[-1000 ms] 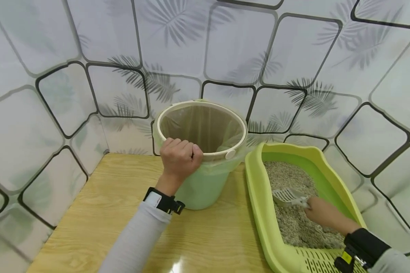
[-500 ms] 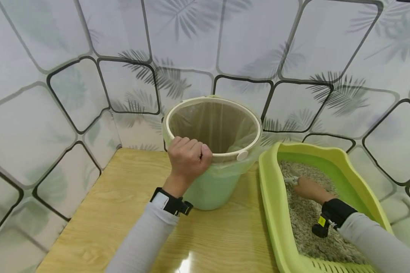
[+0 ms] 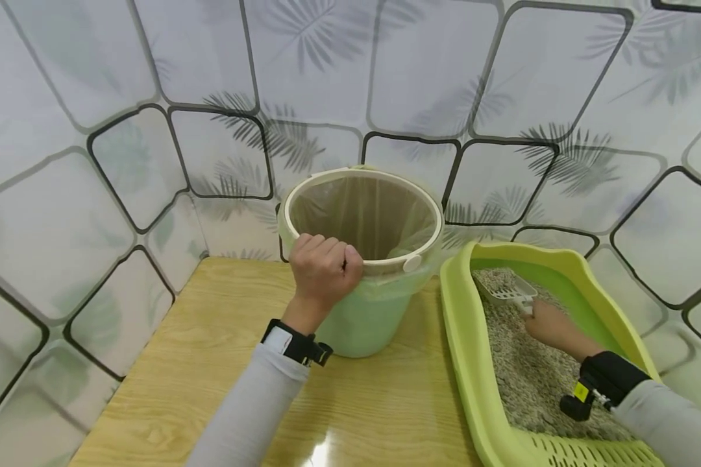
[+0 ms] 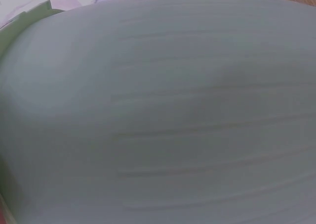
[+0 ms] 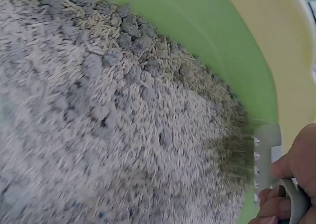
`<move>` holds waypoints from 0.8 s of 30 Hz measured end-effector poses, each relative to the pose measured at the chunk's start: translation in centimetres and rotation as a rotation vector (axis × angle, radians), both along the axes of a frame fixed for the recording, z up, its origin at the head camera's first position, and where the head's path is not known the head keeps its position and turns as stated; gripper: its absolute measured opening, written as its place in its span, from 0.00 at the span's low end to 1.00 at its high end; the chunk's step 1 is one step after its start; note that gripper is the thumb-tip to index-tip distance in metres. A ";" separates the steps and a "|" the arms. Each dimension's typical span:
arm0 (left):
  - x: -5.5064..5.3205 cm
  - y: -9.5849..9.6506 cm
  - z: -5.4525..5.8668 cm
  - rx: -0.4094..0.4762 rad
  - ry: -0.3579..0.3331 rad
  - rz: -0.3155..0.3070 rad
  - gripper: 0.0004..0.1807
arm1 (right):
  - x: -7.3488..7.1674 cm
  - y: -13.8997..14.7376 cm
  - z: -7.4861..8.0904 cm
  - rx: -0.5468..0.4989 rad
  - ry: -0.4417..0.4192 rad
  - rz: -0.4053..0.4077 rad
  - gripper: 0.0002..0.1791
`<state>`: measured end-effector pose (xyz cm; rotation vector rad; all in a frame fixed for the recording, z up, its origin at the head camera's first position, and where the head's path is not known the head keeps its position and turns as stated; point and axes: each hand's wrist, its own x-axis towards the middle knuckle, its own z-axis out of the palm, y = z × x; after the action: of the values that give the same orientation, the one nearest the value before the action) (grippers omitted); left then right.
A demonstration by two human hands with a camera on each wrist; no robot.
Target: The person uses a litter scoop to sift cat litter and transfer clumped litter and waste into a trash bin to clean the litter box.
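In the head view, my left hand [image 3: 327, 266] grips the near rim of a pale green bin [image 3: 365, 324] lined with a clear bag [image 3: 350, 207]. My right hand [image 3: 552, 327] holds the handle of a white slotted litter scoop [image 3: 513, 296], which carries a heap of litter at the far left of a lime-green litter box [image 3: 461, 337]. Grey-brown pellet litter [image 3: 520, 389] covers the box floor. Grey clumps [image 5: 131, 28] show among the pellets in the right wrist view, where the scoop sits at the right edge. A ribbed grey-green surface [image 4: 163, 105] fills the left wrist view.
Bin and litter box stand side by side on a wood-grain table [image 3: 222, 363]. Behind and to the left, a patterned wall covering [image 3: 210, 149] closes off the space. The box's raised yellow-green rim [image 3: 613, 318] runs beneath my right forearm.
Half a second ago the scoop was dug into the litter further back; now it is lifted and loaded. The left hand stays on the bin rim while the head view has shifted slightly.
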<state>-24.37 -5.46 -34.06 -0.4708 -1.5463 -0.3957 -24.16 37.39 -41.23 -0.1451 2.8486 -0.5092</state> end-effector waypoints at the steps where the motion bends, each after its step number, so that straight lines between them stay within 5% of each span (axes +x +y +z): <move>1: 0.0 0.0 0.0 0.002 -0.001 0.003 0.21 | 0.4 0.2 0.1 0.001 0.012 0.001 0.15; 4: -0.1 -0.2 -0.2 0.003 -0.006 0.014 0.21 | 1.7 0.7 0.7 -0.012 0.017 -0.005 0.15; 9: -0.3 -0.5 -0.4 0.007 -0.006 0.013 0.21 | 3.7 1.3 1.6 -0.052 0.016 -0.055 0.30; 24: 0.2 0.0 -0.2 0.011 -0.007 -0.005 0.21 | 6.9 2.3 3.2 -0.121 0.289 -0.219 0.32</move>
<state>-24.19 -5.44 -34.22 -0.4658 -1.5495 -0.4102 -17.29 39.73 -38.00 0.0809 3.1349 -0.7619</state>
